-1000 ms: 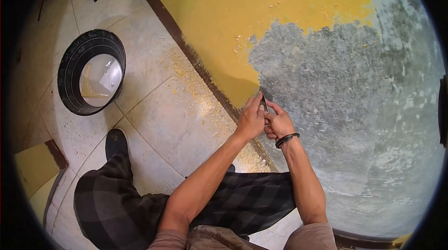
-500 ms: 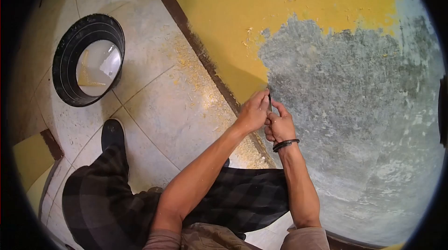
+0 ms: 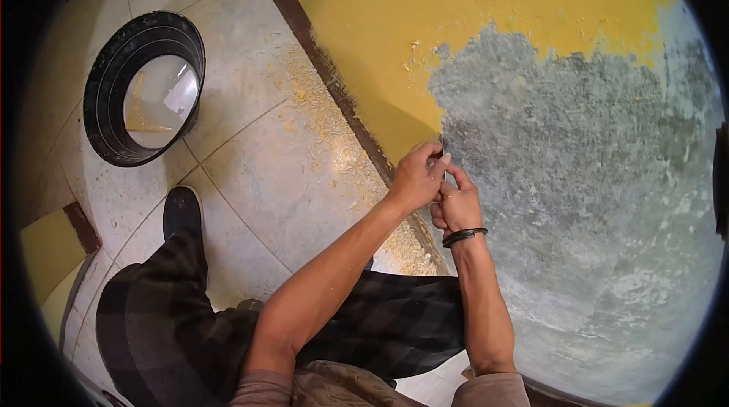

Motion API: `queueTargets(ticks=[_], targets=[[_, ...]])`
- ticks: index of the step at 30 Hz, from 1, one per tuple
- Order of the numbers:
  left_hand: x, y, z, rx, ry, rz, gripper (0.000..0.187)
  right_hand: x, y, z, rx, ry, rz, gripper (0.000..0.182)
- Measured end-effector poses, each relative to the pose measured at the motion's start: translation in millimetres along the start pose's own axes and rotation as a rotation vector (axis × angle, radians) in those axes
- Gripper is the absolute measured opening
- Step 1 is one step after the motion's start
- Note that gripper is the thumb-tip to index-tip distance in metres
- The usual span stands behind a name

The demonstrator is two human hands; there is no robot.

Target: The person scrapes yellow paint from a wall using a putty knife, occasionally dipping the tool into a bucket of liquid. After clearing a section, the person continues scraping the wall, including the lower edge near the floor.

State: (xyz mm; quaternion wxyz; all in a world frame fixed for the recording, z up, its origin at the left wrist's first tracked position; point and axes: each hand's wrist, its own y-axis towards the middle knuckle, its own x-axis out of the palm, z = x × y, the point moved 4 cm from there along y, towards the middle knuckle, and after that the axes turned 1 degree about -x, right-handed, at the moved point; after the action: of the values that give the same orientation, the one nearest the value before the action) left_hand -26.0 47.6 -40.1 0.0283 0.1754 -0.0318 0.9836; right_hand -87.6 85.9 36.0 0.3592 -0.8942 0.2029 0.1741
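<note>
A thin-bladed scraper (image 3: pixel 444 175), seen nearly edge-on, sits between both hands at the border of yellow paint (image 3: pixel 410 115) and bare grey wall (image 3: pixel 539 134). My left hand (image 3: pixel 414 181) is closed, its thumb and fingers pinching the blade near its front end. Just behind it my right hand (image 3: pixel 459 206), with a black band on the wrist, is wrapped round the handle end, which its fingers mostly hide. The blade's tip is largely covered by the left fingers.
A black bucket (image 3: pixel 93 96) holding cloudy liquid stands on the tiled floor at left. Yellow and white paint flakes (image 3: pixel 334 141) lie along the brown baseboard (image 3: pixel 300 23). My shoe (image 3: pixel 182 213) rests below the bucket. A yellow-and-brown edge (image 3: pixel 57 244) shows at lower left.
My left hand's fingers have shifted on the blade, with the thumb now across it. Both hands stay at the paint border. The view has shifted slightly.
</note>
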Motion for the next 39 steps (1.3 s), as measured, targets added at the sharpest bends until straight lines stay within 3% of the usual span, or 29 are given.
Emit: queueTargets(ticks=[2, 6, 12, 14, 17, 21, 22, 24, 30, 32, 37, 39], targets=[[1.7, 5.2, -3.2, -0.128, 0.013, 0.018, 0.026, -0.5, -1.0, 4.9, -0.006, 0.029, 0.023, 0.032], [7.1, 4.7, 3.6, -0.063, 0.055, 0.080, 0.021, -5.0, -2.9, 3.8, -0.015, -0.017, 0.039, 0.041], [-0.6, 12.4, -1.6, -0.128, 0.052, 0.060, 0.019, 2.6, 2.6, 0.7, 0.018, 0.009, 0.017, 0.040], [-0.8, 10.0, 2.6, -0.083, 0.038, 0.062, 0.018, 2.6, -2.8, 3.6, -0.066, 0.004, 0.025, 0.035], [3.9, 11.7, 1.4, -0.038, 0.031, 0.083, 0.017, -6.7, 0.2, -0.1, 0.002, 0.028, 0.015, 0.035], [-4.9, 14.5, -0.6, -0.208, 0.012, 0.044, 0.018, 3.6, 9.5, 3.2, -0.023, -0.025, 0.013, 0.036], [-3.3, 6.5, 0.1, -0.205, 0.019, 0.051, 0.018, 3.3, 0.3, 5.1, -0.025, -0.024, 0.003, 0.036], [2.1, 3.2, 12.4, 0.011, -0.005, 0.119, 0.017, -2.6, -12.3, -0.5, -0.016, -0.020, 0.017, 0.037], [5.6, 10.6, -0.7, -0.131, 0.024, 0.070, 0.016, 0.0, -7.3, -1.8, -0.014, 0.027, 0.014, 0.040], [9.7, 7.9, 7.4, 0.118, 0.021, 0.182, 0.015, -8.1, -10.4, -2.2, -0.009, -0.003, 0.013, 0.040], [2.5, 15.8, 2.1, -0.123, -0.039, 0.103, 0.016, 1.8, -4.6, -6.1, -0.023, -0.002, -0.014, 0.036], [4.2, 13.2, 7.9, -0.049, -0.020, 0.118, 0.016, -1.3, -9.3, -6.4, -0.014, -0.005, -0.012, 0.036]])
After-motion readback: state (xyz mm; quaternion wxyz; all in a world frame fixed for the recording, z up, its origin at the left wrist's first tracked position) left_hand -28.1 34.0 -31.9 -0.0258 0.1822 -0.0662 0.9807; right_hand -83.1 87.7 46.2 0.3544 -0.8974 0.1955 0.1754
